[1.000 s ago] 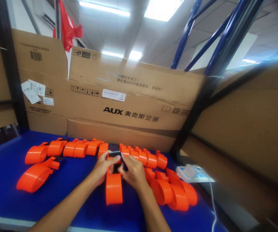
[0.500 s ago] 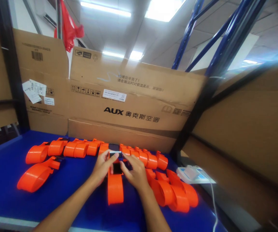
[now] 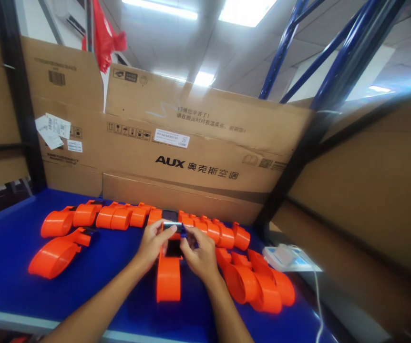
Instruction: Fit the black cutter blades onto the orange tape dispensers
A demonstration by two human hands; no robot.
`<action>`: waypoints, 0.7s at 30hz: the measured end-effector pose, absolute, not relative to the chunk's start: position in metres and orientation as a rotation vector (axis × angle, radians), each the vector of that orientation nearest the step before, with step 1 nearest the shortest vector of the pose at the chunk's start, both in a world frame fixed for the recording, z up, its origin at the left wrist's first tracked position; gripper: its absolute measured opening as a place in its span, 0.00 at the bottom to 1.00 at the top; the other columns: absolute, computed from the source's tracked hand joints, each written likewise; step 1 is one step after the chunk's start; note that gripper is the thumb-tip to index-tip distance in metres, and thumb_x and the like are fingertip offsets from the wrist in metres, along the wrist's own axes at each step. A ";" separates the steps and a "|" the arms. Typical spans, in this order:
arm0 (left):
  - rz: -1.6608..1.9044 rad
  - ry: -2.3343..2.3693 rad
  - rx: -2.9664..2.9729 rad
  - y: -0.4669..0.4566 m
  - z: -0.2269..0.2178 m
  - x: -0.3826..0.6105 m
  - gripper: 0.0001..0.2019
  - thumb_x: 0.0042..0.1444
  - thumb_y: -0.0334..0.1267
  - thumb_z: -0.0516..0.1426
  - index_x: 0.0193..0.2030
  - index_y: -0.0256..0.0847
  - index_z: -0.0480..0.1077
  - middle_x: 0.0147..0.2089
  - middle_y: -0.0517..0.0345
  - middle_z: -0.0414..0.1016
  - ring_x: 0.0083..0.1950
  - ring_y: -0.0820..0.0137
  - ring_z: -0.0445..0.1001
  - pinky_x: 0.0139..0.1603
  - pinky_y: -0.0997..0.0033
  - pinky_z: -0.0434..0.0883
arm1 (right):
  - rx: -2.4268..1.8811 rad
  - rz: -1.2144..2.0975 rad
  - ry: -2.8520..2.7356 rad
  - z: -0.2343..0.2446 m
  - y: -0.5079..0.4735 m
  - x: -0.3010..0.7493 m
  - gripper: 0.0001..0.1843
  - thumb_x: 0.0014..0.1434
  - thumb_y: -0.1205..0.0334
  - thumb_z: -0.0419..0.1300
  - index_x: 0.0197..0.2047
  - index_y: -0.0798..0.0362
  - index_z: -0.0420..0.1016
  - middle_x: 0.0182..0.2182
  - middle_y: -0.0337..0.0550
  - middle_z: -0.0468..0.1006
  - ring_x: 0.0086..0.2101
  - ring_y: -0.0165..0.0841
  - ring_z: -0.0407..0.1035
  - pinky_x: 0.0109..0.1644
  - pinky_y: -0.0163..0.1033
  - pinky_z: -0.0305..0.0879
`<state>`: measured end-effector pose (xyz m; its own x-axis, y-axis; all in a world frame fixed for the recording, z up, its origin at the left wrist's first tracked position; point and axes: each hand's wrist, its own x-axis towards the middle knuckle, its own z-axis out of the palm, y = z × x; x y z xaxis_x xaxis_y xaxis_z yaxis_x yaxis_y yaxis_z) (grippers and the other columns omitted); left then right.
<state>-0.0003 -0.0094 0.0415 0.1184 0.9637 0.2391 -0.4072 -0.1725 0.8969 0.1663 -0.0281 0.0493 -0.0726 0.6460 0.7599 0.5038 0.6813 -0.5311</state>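
Observation:
An orange wristband with a dark rectangular module lies on the blue table, its looped strap pointing toward me. My left hand pinches the upper left edge of the dark module. My right hand holds its right side, fingers curled, with a thin strip of film stretched between the fingertips of both hands.
A row of orange wristbands lines the back of the table, with one at the left and a pile at the right. Cardboard boxes wall the back. A white device with a cable sits at the right.
Both hands have shifted slightly up and away from me along the module; the thin strip now shows between the fingertips above the dark screen.

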 end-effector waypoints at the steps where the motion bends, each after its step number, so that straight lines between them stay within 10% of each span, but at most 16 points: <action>1: 1.384 0.650 1.083 -0.008 0.042 -0.001 0.19 0.49 0.54 0.66 0.36 0.39 0.74 0.13 0.69 0.61 0.10 0.79 0.56 0.12 0.78 0.51 | -0.930 0.162 -1.672 0.051 -0.027 0.169 0.11 0.65 0.60 0.54 0.44 0.52 0.77 0.25 0.41 0.78 0.24 0.34 0.70 0.27 0.36 0.67; 21: 1.429 0.738 0.952 -0.004 0.037 -0.001 0.19 0.47 0.53 0.67 0.35 0.40 0.73 0.13 0.70 0.62 0.12 0.79 0.57 0.14 0.78 0.52 | -1.257 -0.021 -1.895 0.048 -0.010 0.203 0.07 0.50 0.71 0.59 0.29 0.50 0.76 0.30 0.41 0.79 0.35 0.39 0.73 0.42 0.43 0.69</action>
